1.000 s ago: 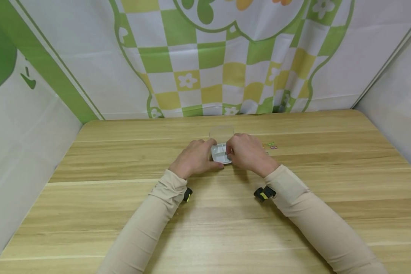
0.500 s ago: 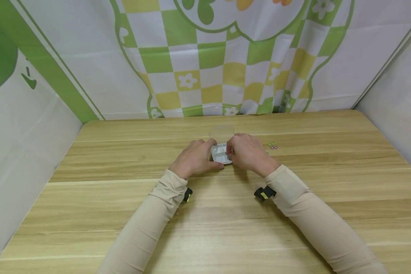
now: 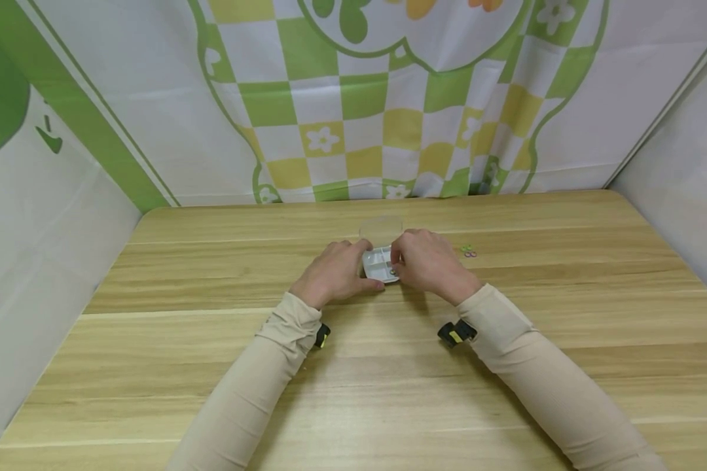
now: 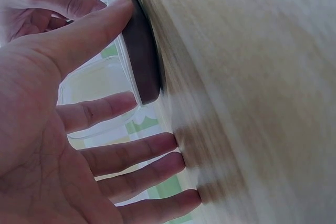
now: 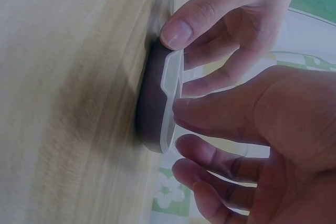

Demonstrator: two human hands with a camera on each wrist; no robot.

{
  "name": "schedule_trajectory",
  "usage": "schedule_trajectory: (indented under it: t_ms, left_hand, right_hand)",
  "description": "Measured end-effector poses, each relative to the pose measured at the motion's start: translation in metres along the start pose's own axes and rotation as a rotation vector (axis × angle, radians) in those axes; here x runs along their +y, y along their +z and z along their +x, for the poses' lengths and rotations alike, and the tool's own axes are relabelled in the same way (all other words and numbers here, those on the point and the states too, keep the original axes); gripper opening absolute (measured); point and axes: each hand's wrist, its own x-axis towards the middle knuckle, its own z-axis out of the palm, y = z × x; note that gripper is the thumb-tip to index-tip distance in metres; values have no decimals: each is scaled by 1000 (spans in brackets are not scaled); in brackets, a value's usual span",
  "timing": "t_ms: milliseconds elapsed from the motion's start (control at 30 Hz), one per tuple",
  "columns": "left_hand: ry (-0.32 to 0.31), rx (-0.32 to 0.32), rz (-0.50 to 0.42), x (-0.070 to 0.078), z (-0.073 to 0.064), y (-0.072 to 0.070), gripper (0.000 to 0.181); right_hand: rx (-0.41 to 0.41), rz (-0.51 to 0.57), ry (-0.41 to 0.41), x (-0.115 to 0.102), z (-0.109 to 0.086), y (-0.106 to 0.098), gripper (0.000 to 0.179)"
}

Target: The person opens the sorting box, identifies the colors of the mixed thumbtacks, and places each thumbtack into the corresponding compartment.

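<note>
A small compartment box [image 3: 378, 267] sits on the table, white inside with dark sides. Its clear lid [image 3: 381, 229] stands raised at the back. My left hand [image 3: 337, 269] grips the box, with the thumb on the near side and the index finger at the far left; its other fingertips touch the table in the left wrist view. Over the right compartments is my right hand [image 3: 429, 261], its thumb at the rim. The right wrist view shows a gap between thumb and index finger, with nothing seen between them. A tiny dark, shiny piece [image 3: 393, 271] shows beside the right fingertips.
Several tiny ring-like pieces, green [image 3: 467, 248] and pink [image 3: 470, 254], lie on the wooden table [image 3: 353, 392] right of my right hand. A checked curtain [image 3: 365, 131] hangs behind the table's back edge.
My right hand has shifted very slightly to the right, covering an orange piece that showed beside it earlier. The tiny piece at its fingertips shows more plainly. My left hand has stayed put.
</note>
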Motion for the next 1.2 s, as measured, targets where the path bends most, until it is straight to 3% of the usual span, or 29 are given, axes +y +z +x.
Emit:
schedule_trajectory:
  t_ms: [500, 1200]
  left_hand:
    - [-4, 0, 17, 0, 0, -1, 59]
    - [-15, 1, 18, 1, 0, 1, 64]
  right_hand:
    - [-57, 49, 34, -1, 0, -7, 9]
    - [-44, 53, 44, 14, -7, -16, 14]
